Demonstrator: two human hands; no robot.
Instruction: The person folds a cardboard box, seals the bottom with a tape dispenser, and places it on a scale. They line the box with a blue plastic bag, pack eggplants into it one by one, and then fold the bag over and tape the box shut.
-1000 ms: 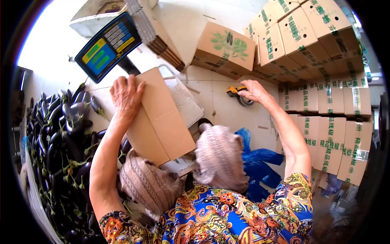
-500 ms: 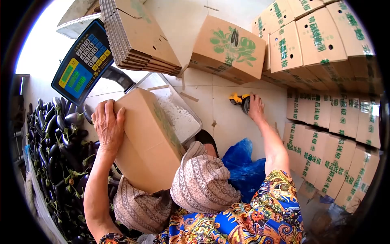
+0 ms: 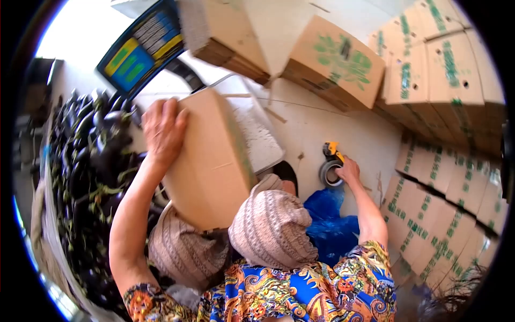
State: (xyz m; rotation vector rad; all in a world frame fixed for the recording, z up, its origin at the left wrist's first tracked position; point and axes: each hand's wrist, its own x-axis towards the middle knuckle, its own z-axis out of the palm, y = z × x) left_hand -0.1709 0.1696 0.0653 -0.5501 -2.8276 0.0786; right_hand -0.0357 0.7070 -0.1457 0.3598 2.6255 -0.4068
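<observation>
A closed cardboard box (image 3: pixel 206 161) stands tilted between the knees, over a metal scale platform (image 3: pixel 263 139). My left hand (image 3: pixel 163 131) lies spread over its upper left edge, fingers apart, pressing on the cardboard. Off to the right, my right hand (image 3: pixel 347 170) is closed on the yellow handle of a tape dispenser (image 3: pixel 331 161), whose grey roll hangs just left of the fingers above the floor. The scale's display (image 3: pixel 140 48) rises beyond my left hand, blurred.
Many eggplants (image 3: pixel 86 177) lie in a heap at the left. Flattened cartons (image 3: pixel 230 37) stand behind the scale. A printed box (image 3: pixel 335 64) sits on the floor, with stacked boxes (image 3: pixel 440 214) along the right. Blue plastic (image 3: pixel 330 225) lies beside the right knee.
The tape dispenser has come off its place on the floor, gripped in my right hand, and turned toward me. My left hand remains on the box. The whole view has shifted.
</observation>
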